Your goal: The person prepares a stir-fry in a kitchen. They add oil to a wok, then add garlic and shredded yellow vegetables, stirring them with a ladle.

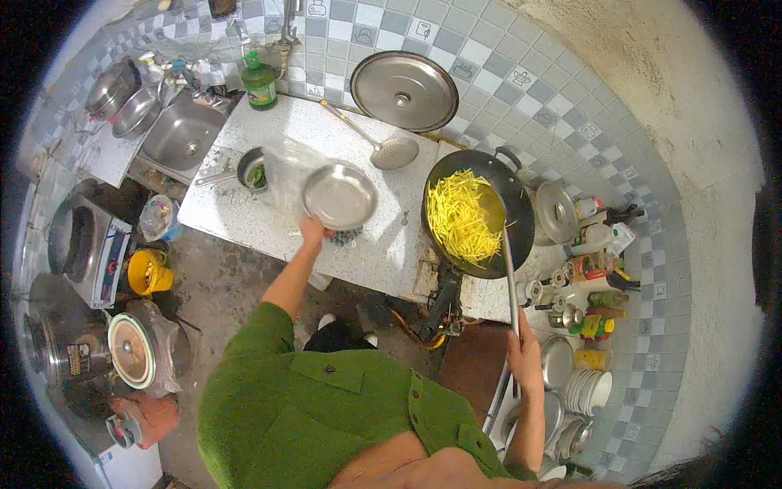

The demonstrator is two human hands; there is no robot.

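Observation:
My left hand [313,232] grips the near rim of a round stainless-steel plate [340,195] over the speckled white counter [379,263]; nothing is in the plate. A long metal handle of a wok utensil [512,281] is in my right hand [525,360]. Its head is down inside the black wok [520,238], partly lost among the food. Thin yellow shreds [461,214], perhaps potato, are heaped in the wok's left side. Left of the plate are a crumpled clear plastic bag [284,171] and a small saucepan [247,165] with green leaves inside.
A skimmer [394,153] lies at the back, below a large lid [404,91] against the tiles. A green pump bottle [259,82] stands near the sink [183,131]. Bottles, a pot lid [556,211] and stacked bowls [586,391] line the right. A yellow bucket [149,272] is on the left.

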